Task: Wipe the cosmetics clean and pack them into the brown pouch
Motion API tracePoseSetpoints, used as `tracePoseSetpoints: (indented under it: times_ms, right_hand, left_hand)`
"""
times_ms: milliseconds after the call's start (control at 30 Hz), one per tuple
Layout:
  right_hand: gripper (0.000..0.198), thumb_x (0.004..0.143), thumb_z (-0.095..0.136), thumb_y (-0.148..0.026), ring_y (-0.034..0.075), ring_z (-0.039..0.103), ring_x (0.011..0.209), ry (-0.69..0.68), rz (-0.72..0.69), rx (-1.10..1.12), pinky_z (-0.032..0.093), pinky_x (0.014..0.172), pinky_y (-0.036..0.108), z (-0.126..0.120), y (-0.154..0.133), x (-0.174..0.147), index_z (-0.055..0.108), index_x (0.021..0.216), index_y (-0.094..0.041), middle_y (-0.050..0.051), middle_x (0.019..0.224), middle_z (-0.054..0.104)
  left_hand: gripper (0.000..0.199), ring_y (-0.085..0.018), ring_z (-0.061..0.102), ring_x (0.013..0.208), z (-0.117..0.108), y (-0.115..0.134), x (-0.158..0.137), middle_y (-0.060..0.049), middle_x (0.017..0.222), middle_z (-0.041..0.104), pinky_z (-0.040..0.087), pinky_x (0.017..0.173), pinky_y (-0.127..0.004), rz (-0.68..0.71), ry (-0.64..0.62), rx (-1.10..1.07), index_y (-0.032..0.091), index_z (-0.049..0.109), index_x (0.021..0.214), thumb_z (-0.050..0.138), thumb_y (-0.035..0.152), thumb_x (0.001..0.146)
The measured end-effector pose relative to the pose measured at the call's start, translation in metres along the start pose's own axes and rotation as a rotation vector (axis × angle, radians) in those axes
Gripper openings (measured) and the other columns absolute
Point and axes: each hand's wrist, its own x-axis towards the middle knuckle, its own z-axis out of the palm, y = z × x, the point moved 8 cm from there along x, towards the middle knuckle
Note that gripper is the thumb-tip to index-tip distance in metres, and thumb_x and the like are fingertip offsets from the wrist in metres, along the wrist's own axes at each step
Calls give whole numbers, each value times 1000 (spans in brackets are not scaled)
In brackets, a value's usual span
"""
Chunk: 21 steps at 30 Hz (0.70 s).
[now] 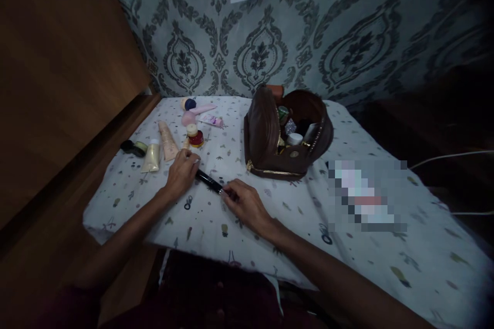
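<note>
A slim, glossy black stick with a silvery band (pixel 209 181) lies slantwise between my two hands, low over the tabletop. My left hand (pixel 182 170) is closed on its far left end. At the near right end, the fingers of my right hand (pixel 249 206) pinch it by the silvery part. I cannot make out exactly what kind of item it is. Just beyond my left hand stand a dark red jar (pixel 196 139) and a peach tube (pixel 167 141). Right of my hands sits a brown zip bag (pixel 264 131), unzipped, with several small containers inside.
A pale yellow tube (pixel 152 158) and a black round item (pixel 131 147) are at the left edge. Farther back lie a pink brush (pixel 189 117) and a white-and-purple tube (pixel 211 121). A blurred-out object (pixel 363 193) lies right. A wooden cabinet (pixel 65 61) borders the left side.
</note>
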Motion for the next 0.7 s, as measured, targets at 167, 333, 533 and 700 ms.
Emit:
tracePoseSetpoints:
  times_ms: [167, 333, 533, 700]
  right_hand:
    - [4, 85, 63, -20, 14, 55, 70, -24, 13, -90, 46, 67, 26, 3, 0, -2, 61, 88, -19, 3, 89, 57]
    - [6, 86, 62, -18, 14, 56, 73, -27, -9, -137, 47, 67, 27, 7, 0, -2, 59, 81, -19, 3, 90, 54]
    - [7, 85, 63, -16, 14, 55, 70, -23, -33, -235, 43, 64, 26, 7, -6, -4, 58, 82, -19, 2, 87, 57]
    - [8, 85, 61, -12, 13, 53, 64, -45, -59, -219, 40, 62, 25, 7, -9, -6, 59, 86, -19, -1, 77, 58]
  left_hand:
    - [22, -23, 55, 104, -10, 5, -4, -6, 104, 55, 46, 92, -37, 10, 32, -151, 21, 57, 114, 44, 25, 97]
    - [13, -22, 56, 94, -6, 61, -18, -5, 96, 58, 47, 85, -34, 172, -114, -211, 21, 57, 99, 46, 27, 98]
    - [13, -26, 52, 97, 8, 60, -21, -8, 96, 60, 46, 82, -37, 174, -195, 110, 20, 61, 94, 48, 23, 96]
    - [15, -26, 54, 97, -9, 2, -18, -7, 96, 60, 46, 84, -37, 14, -144, 168, 20, 61, 95, 48, 27, 97]
